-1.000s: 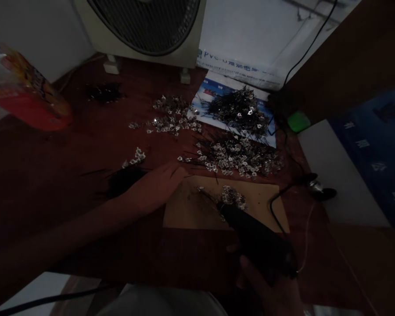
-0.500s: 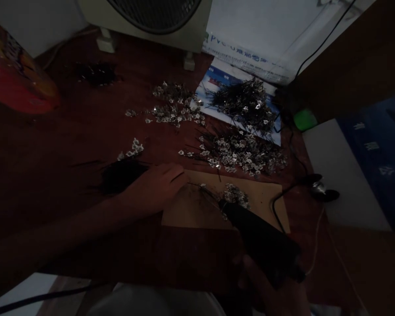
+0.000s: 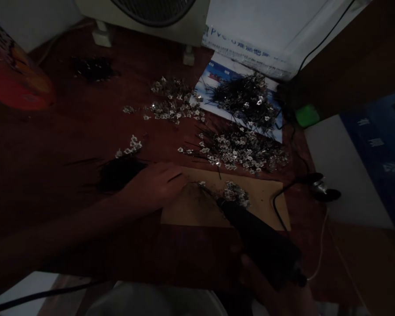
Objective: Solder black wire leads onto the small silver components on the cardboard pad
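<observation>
My left hand (image 3: 163, 182) rests at the left of a tan board (image 3: 191, 213), fingers closed on a thin black wire (image 3: 193, 182). The wire runs right to a small silvery metal piece (image 3: 202, 183). My right hand (image 3: 266, 285), mostly in shadow, is wrapped round a black soldering gun (image 3: 260, 232). The gun's thin tip (image 3: 208, 190) points up and left and comes close to the metal piece; contact is hard to tell in the dim light. On the board lies a small heap of metal pieces (image 3: 236, 194). Beside my left wrist is a bundle of black wires (image 3: 118, 173).
Wires with metal ends (image 3: 243, 151) lie heaped behind the board, more on a blue-and-white sheet (image 3: 206, 90). Loose metal pieces (image 3: 174, 103) are at the back, under a fan-fronted box (image 3: 145, 28). A red-orange bottle-like container (image 3: 16, 83) stands left; a black cable (image 3: 276, 206) crosses the board's right side.
The view has shifted slightly. The soldering gun's tip has moved a little up and left, closer to the metal piece. My left hand stays in place on the wire.
</observation>
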Tool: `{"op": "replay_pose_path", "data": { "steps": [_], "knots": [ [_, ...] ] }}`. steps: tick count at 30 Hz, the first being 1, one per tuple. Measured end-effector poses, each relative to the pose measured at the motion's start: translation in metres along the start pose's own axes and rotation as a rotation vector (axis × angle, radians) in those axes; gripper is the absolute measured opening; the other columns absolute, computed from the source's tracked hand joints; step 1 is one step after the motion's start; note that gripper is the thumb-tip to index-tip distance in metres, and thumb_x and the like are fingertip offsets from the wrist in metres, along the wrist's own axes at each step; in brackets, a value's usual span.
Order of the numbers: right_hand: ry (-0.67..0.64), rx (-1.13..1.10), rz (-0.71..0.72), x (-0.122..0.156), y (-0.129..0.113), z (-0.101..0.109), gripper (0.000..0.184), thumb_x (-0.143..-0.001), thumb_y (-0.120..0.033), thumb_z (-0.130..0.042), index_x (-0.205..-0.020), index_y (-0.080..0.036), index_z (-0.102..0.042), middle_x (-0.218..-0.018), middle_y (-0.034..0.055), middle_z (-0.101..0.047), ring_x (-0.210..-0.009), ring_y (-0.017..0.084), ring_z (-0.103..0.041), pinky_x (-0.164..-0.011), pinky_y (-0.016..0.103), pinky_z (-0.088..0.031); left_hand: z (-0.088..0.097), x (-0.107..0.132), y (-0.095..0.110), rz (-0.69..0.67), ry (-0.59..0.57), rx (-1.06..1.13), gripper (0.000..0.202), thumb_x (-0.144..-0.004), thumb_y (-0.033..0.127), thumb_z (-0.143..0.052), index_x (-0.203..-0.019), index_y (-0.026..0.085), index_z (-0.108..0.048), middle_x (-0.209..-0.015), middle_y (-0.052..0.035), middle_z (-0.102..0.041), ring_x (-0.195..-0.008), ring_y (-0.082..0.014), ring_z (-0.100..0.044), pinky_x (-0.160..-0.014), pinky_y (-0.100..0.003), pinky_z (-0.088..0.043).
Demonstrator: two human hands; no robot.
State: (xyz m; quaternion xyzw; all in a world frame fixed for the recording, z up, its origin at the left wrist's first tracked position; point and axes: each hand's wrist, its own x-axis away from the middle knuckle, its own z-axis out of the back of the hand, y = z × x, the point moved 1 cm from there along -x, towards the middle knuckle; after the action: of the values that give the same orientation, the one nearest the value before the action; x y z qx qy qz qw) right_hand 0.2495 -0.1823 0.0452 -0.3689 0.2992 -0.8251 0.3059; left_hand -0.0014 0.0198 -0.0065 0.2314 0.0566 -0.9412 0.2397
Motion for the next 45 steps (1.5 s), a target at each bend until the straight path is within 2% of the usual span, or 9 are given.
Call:
{"op": "replay_pose_path", "data": {
  "steps": [5,9,12,15,21,28,35,39,45],
  "knots": [
    [0.018,0.081,-0.029,-0.005,0.003,0.004,0.059,-0.074,-0.073,-0.085,-0.092,-0.016,-0.086,-0.069,0.0095,-0.079,-0.064,0.026,-0.078,-0.059,0.026,-0.064,0.0,0.0,0.0,-0.021,0.022,0.011,0.017,-0.107,0.016,-0.058,-0.096,0.017,-0.071,-0.091,-0.0049,-0.072,-0.085,-0.0187,-0.063,-0.078,-0.033,-0.052],
    [-0.052,0.037,-0.015,-0.007,0.001,0.002,0.058,-0.082,-0.071,-0.076,-0.107,-0.019,-0.087,-0.054,0.0005,-0.062,-0.06,0.022,-0.074,-0.051,0.022,-0.057,-0.001,0.0,0.0,-0.018,0.026,0.017,0.018,-0.107,0.016,-0.058,-0.097,0.017,-0.072,-0.092,-0.005,-0.072,-0.086,-0.0185,-0.064,-0.078,-0.033,-0.051],
    [-0.036,0.068,-0.05,-0.007,-0.001,0.003,0.052,-0.08,-0.068,-0.079,-0.096,-0.019,-0.089,-0.054,0.0027,-0.066,-0.051,0.017,-0.064,-0.039,0.02,-0.043,-0.002,0.001,-0.001,0.0,0.005,0.032,0.02,-0.108,0.017,-0.056,-0.097,0.017,-0.073,-0.092,-0.0049,-0.072,-0.085,-0.0186,-0.064,-0.077,-0.033,-0.05],
    [-0.006,0.103,-0.058,-0.008,-0.002,0.005,0.047,-0.078,-0.065,-0.082,-0.082,-0.018,-0.088,-0.055,0.0049,-0.069,-0.045,0.014,-0.055,-0.039,0.023,-0.042,-0.002,0.001,-0.002,0.006,-0.001,0.05,0.02,-0.108,0.018,-0.056,-0.099,0.017,-0.074,-0.092,-0.0048,-0.072,-0.086,-0.0186,-0.065,-0.077,-0.034,-0.05],
    [-0.07,0.036,0.024,-0.008,-0.001,0.002,0.05,-0.083,-0.062,-0.078,-0.109,-0.02,-0.088,-0.055,-0.0016,-0.063,-0.048,0.016,-0.06,-0.061,0.028,-0.061,-0.002,-0.001,0.0,-0.003,0.016,0.019,0.02,-0.107,0.018,-0.058,-0.096,0.017,-0.074,-0.089,-0.0044,-0.072,-0.084,-0.019,-0.064,-0.076,-0.033,-0.051],
    [-0.019,0.098,-0.054,-0.007,-0.002,0.005,0.052,-0.077,-0.067,-0.081,-0.087,-0.016,-0.085,-0.059,0.0053,-0.071,-0.052,0.018,-0.064,-0.045,0.024,-0.048,-0.003,0.0,0.0,0.006,0.017,0.053,0.018,-0.107,0.017,-0.058,-0.099,0.017,-0.074,-0.092,-0.0046,-0.073,-0.087,-0.0191,-0.066,-0.078,-0.033,-0.052],
    [-0.094,0.059,-0.034,-0.007,-0.004,0.002,0.052,-0.087,-0.066,-0.073,-0.107,-0.02,-0.087,-0.056,0.0017,-0.067,-0.057,0.018,-0.067,-0.045,0.022,-0.045,-0.004,-0.001,0.001,0.016,0.018,0.052,0.017,-0.106,0.015,-0.059,-0.099,0.018,-0.074,-0.093,-0.004,-0.073,-0.088,-0.019,-0.066,-0.078,-0.033,-0.051],
    [-0.12,0.042,-0.05,-0.007,-0.004,0.004,0.049,-0.088,-0.064,-0.072,-0.112,-0.023,-0.085,-0.056,0.0011,-0.066,-0.059,0.016,-0.067,-0.04,0.018,-0.034,-0.004,-0.001,0.002,-0.009,0.014,0.011,0.016,-0.106,0.015,-0.059,-0.1,0.017,-0.074,-0.098,-0.0052,-0.075,-0.091,-0.0198,-0.067,-0.081,-0.033,-0.052],
    [-0.089,0.066,-0.035,-0.006,-0.008,0.004,0.045,-0.087,-0.061,-0.074,-0.108,-0.022,-0.085,-0.056,0.0001,-0.066,-0.049,0.013,-0.054,-0.043,0.02,-0.041,-0.004,-0.001,0.003,-0.003,0.019,-0.006,0.015,-0.106,0.014,-0.059,-0.099,0.017,-0.073,-0.098,-0.0055,-0.075,-0.09,-0.0197,-0.068,-0.079,-0.033,-0.052]
  ]
}}
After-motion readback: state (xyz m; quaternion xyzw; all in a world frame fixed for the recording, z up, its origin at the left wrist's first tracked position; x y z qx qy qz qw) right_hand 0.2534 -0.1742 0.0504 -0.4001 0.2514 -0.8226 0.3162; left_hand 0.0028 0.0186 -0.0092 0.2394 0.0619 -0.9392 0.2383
